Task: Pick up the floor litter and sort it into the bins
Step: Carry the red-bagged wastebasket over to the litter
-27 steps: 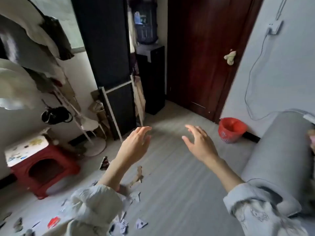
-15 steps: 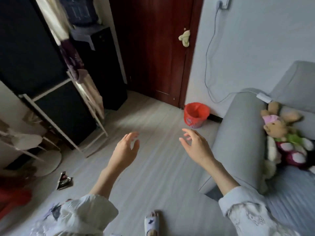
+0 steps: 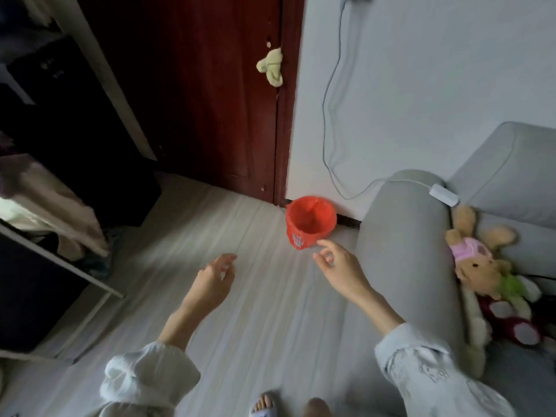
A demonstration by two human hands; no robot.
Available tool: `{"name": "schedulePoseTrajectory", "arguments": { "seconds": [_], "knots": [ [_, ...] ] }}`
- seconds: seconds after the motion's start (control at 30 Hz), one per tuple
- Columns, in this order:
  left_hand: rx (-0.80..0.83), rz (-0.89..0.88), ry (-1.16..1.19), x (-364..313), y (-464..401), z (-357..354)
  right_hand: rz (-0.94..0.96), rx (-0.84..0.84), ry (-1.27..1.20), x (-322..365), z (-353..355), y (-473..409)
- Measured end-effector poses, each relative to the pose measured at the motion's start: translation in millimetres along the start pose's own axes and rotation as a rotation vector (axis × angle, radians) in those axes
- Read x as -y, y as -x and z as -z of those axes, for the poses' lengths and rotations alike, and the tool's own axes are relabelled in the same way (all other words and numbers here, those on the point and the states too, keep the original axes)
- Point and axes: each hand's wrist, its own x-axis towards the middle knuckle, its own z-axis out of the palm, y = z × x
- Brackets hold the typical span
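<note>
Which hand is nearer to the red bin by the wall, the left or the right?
The right hand. Its fingertips reach almost to the red bin, just below its front side. The left hand hangs further away, over the bare floor to the bin's lower left.

I see a grey sofa (image 3: 403,254) with stuffed toys (image 3: 481,266) on its seat, a white cable (image 3: 331,115) down the wall, a dark red door (image 3: 210,100), and a slipper (image 3: 263,408) on the floor.
</note>
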Motion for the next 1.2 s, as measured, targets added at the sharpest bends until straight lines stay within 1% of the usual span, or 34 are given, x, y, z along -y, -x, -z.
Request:
{"name": "schedulePoseTrajectory", "arguments": {
  "seconds": [0.1,0.17,0.3,0.4,0.47,0.57,0.63,0.7,0.77,0.83,0.87,1.0,1.07,1.13,1.2],
  "knots": [
    [0.064,-0.059,-0.065,-18,-69,-16,-0.085,0.008,0.004,-21,12,-59],
    [0.103,-0.067,-0.079,-23,-103,-33,-0.137,0.025,-0.018,-39,15,-94],
    [0.210,-0.004,-0.075,-21,-167,-79,-0.244,0.123,-0.064,-83,20,-167],
    [0.241,0.052,-0.060,-21,-240,-128,-0.297,0.185,-0.113,-137,17,-242],
    [0.258,0.106,-0.014,-32,-288,-159,-0.333,0.197,-0.111,-170,19,-295],
    [0.255,0.095,-0.012,-30,-366,-216,-0.383,0.187,-0.132,-224,6,-379],
    [0.266,0.120,-0.007,-16,-405,-256,-0.444,0.209,-0.203,-260,-15,-425],
    [0.267,0.146,-0.001,0,-426,-288,-0.520,0.211,-0.334,-288,-33,-457],
    [0.287,0.173,0.037,18,-452,-325,-0.636,0.193,-0.488,-317,-52,-498],
    [0.261,0.222,0.123,34,-485,-358,-0.754,0.156,-0.646,-347,-70,-538],
    [0.235,0.292,0.209,45,-504,-375,-0.793,0.141,-0.701,-365,-83,-559],
    [0.152,0.724,0.761,76,-569,-423,-0.888,0.064,-0.802,-425,-131,-616],
    [0.130,0.840,0.945,93,-591,-445,-0.934,0.039,-0.794,-447,-151,-634],
    [0.160,0.897,1.004,108,-610,-466,-0.973,0.034,-0.752,-467,-167,-645],
    [0.189,0.929,0.993,119,-629,-485,-0.976,0.051,-0.697,-480,-176,-653]
  ]
}}
